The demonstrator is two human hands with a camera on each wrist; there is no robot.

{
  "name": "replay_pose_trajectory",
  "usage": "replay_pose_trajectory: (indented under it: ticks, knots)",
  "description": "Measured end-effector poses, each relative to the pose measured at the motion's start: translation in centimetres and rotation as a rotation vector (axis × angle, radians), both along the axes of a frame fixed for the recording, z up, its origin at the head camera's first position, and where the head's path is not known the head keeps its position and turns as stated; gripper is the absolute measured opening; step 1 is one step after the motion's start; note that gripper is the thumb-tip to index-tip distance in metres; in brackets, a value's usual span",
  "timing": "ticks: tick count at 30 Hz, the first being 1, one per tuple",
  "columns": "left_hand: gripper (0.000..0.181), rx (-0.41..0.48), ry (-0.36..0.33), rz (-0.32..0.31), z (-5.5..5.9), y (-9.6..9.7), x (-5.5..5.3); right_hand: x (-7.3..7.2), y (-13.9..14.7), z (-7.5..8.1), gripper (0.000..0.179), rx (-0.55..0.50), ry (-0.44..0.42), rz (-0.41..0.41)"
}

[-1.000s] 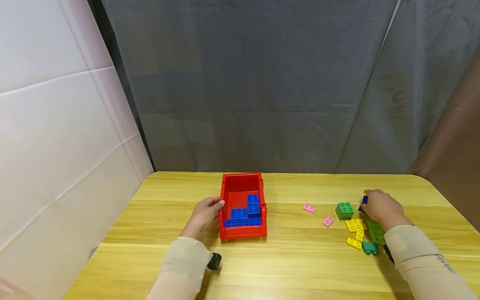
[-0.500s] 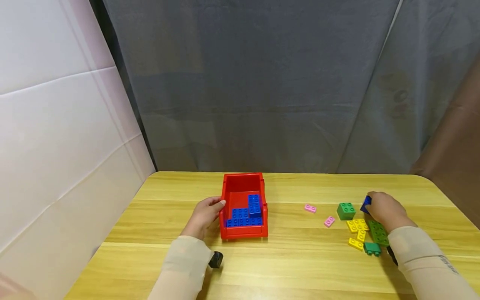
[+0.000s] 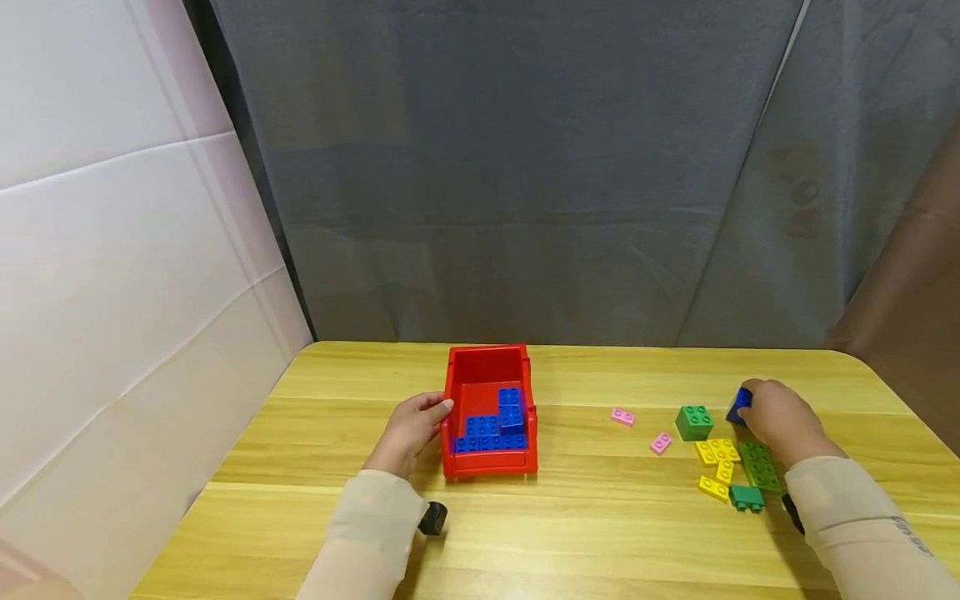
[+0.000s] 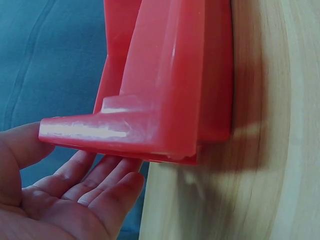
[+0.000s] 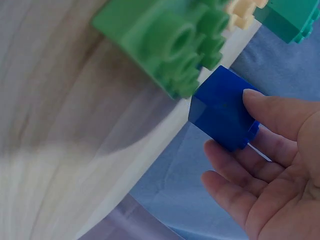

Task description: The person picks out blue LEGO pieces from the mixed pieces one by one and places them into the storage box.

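Note:
My left hand point(image 3: 412, 426) grips the left side of a red plastic bin point(image 3: 491, 465), thumb at its rim. The left wrist view shows the thumb against the bin's edge point(image 4: 85, 131) and the fingers on its outer side. Inside the bin lie several blue bricks point(image 3: 482, 428), studs up, towards the front and right. On the right of the table my right hand point(image 3: 783, 421) pinches a blue brick point(image 5: 222, 107) between thumb and fingers. Beside it is a green square brick point(image 3: 693, 423); a long green brick point(image 3: 760, 467) lies nearer me, close to the forearm.
Several yellow bricks point(image 3: 723, 450) lie in front of the green square brick, with a dark green brick point(image 3: 746, 498) closest to me. Two pink bricks, one farther back point(image 3: 622, 417), lie between the bin and the pile. A grey cloth point(image 3: 487, 183) hangs behind the wooden table point(image 3: 585, 533).
My right hand has shifted slightly to the right with the blue brick, which shows more now. The left hand still holds the bin, and the whole view has drifted a little.

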State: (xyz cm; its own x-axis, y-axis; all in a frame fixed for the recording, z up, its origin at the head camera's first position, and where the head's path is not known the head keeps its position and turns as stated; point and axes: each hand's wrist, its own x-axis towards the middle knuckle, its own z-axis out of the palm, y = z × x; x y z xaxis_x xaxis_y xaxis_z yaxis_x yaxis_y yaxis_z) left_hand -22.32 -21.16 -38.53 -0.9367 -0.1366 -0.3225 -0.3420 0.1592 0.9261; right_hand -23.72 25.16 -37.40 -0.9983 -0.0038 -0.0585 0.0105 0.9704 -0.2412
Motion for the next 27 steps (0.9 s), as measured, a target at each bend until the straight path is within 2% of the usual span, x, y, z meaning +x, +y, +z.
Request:
replay_pose_trajectory:
  ticks: [7,13,20,27]
  knots:
    - [0.041,0.006,0.003,0.002,0.1,0.0,0.0,0.3,-0.5,0.5,0.045,-0.049,0.004,-0.014]
    - [0.041,0.001,0.016,-0.004,-0.1,0.0,0.1,0.6,-1.0,1.0,0.05,-0.049,0.034,-0.019]
    - [0.042,0.0,0.009,-0.004,-0.2,0.0,0.1,0.9,-1.4,1.5,0.048,-0.049,0.104,0.011]
    - [0.041,0.008,0.018,-0.006,-0.2,0.1,0.1,1.4,-2.6,2.8,0.05,-0.065,0.174,0.032]
